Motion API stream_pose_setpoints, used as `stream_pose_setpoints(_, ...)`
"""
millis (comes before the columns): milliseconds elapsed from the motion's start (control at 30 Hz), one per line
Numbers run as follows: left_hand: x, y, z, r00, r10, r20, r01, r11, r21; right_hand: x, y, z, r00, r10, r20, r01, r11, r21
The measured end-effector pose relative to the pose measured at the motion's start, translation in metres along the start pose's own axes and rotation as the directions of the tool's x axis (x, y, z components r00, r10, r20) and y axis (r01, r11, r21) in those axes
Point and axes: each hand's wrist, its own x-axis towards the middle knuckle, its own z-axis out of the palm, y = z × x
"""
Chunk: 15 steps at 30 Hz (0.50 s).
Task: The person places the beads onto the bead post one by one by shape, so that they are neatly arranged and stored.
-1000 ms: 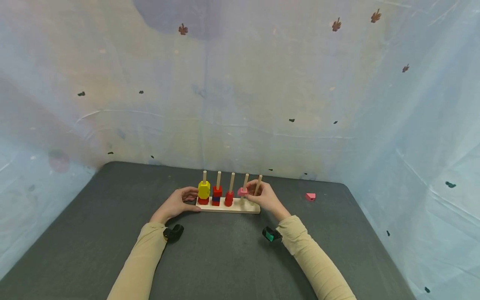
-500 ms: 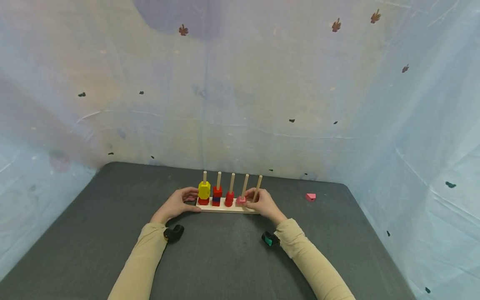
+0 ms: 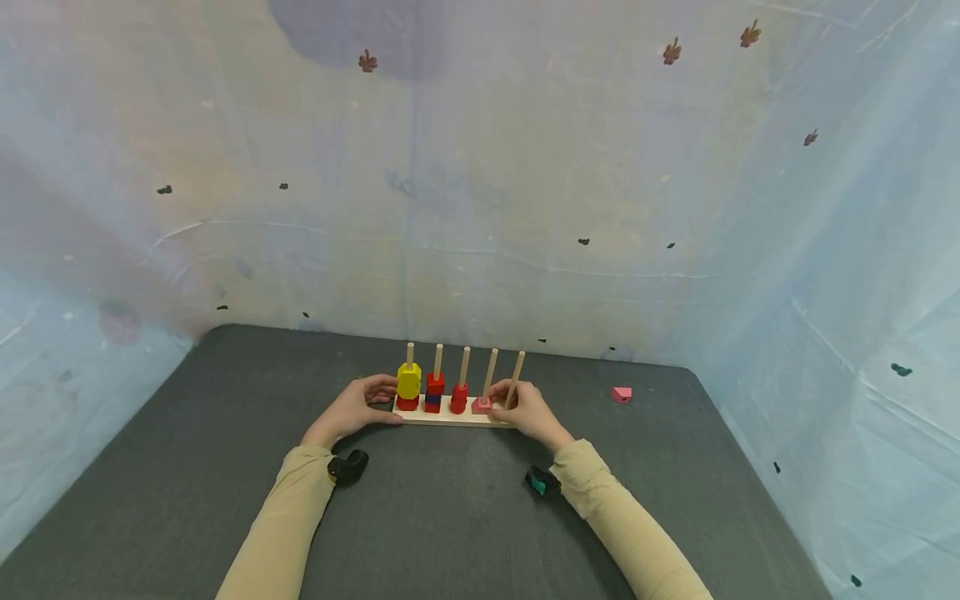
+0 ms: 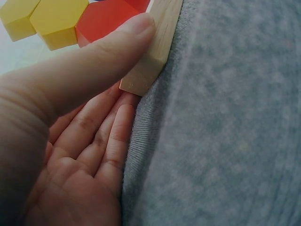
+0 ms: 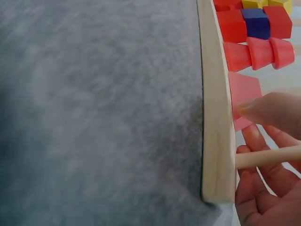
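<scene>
A wooden peg board (image 3: pixel 452 419) with several upright pegs stands on the table. My left hand (image 3: pixel 351 408) grips its left end; in the left wrist view the thumb (image 4: pixel 120 44) lies along the board and the fingers are beyond its end. At the fourth peg, a pink block (image 5: pixel 244 94) sits down against the base. My right hand (image 3: pixel 527 410) pinches that block, the thumb (image 5: pixel 270 110) on its near face and fingers behind, around the bare last peg (image 5: pixel 268 157). Another pink block (image 3: pixel 622 394) lies apart on the table to the right.
The first peg carries yellow blocks (image 3: pixel 408 381) over red. On the second are red and blue blocks (image 3: pixel 433 398); the third holds red rounded pieces (image 3: pixel 459 398). A pale patterned sheet (image 3: pixel 480 167) hangs behind the dark table (image 3: pixel 450 517).
The pink block has slid down the fourth peg to the base, my right hand lowering with it. My left hand has stayed at the board's left end.
</scene>
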Motion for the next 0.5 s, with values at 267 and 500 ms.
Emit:
stream_pose_setpoints(267,0.0,0.0,0.002,1.0,0.003,0.001,-0.003,1.0,-0.011,-0.015,0.005,-0.025,0.995,-0.103,0.001,0.103,0.995,-0.015)
stream_pose_setpoints(500,0.001,-0.002,0.001,1.0,0.017,-0.006,-0.017,1.0,0.011,-0.033,0.019,-0.071,0.993,-0.096,-0.069,0.087,0.989,-0.119)
